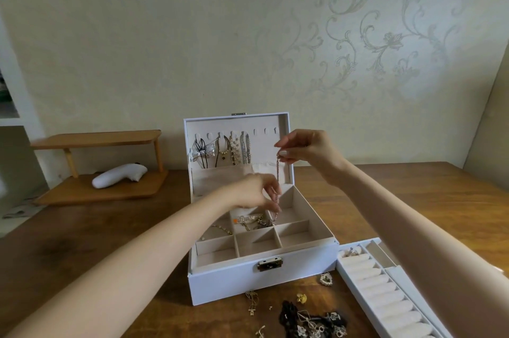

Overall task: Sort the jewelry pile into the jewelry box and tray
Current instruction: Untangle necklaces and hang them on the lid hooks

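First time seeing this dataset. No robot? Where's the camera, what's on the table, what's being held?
No machine here: these are a person's two bare arms, filmed by one wide-angle camera worn on their head, looking forward and down. On the wooden table stands an open white jewelry box, with necklaces hung inside its lid and a few pieces lying inside. A ring tray lies to its right, and a loose jewelry pile lies in front. The right hand pinches the top of a thin chain; the left hand pinches it lower, above the box.
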Motion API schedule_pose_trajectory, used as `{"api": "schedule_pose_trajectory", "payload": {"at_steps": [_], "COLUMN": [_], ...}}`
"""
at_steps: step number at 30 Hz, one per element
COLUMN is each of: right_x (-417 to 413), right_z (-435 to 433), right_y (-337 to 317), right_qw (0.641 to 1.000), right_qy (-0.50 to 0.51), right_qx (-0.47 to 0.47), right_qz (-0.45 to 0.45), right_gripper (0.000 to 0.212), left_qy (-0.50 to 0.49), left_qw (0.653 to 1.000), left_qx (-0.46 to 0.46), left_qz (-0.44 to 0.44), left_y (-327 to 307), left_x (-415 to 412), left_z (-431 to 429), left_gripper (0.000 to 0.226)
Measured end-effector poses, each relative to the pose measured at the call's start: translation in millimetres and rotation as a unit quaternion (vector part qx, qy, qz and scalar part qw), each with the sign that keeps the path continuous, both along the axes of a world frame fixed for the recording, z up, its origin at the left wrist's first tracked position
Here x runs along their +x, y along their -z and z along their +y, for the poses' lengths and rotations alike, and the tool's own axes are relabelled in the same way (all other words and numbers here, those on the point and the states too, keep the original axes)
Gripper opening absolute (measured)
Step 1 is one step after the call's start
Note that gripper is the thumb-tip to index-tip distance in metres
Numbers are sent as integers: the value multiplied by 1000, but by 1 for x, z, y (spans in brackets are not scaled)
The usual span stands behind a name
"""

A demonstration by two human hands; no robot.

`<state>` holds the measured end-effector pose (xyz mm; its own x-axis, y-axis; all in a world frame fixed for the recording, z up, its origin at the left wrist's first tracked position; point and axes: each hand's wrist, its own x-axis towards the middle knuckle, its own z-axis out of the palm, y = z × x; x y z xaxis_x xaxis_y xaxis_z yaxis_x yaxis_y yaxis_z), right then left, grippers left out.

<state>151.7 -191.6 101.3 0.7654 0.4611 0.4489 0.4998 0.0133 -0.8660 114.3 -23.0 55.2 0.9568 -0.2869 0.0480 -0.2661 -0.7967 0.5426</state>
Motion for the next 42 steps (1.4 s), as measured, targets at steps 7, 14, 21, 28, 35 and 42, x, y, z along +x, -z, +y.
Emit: {"api": "schedule_pose_trajectory", "payload": {"at_steps": [7, 14, 21, 28, 35, 42], "right_x": [0, 14, 21, 21, 15, -1], "right_z": [-6, -39, -53, -55, -55, -25], "right_y": [0, -2, 8, 23, 33, -1], "right_qw": [1000, 989, 981, 981, 992, 997], "right_qy": [4, 93, 126, 159, 75, -3], "right_qx": [15, 114, 120, 11, -25, 26], "right_qz": [4, 33, 86, 107, 102, 76], "right_gripper": [18, 22, 30, 36, 21, 28], "left_qy": [-44, -96, -128, -19, -112, -6], "left_qw": [990, 991, 947, 883, 957, 997], "left_qx": [114, -25, -219, -445, -234, -48], "left_qz": [-68, -87, -197, -149, -125, -57], "left_y": [21, -6, -46, -87, -87, -42], "left_x": [4, -5, -22, -32, -34, -12], "left_z": [-6, 25, 42, 36, 29, 1], "left_gripper": [7, 5, 18, 20, 23, 25]}}
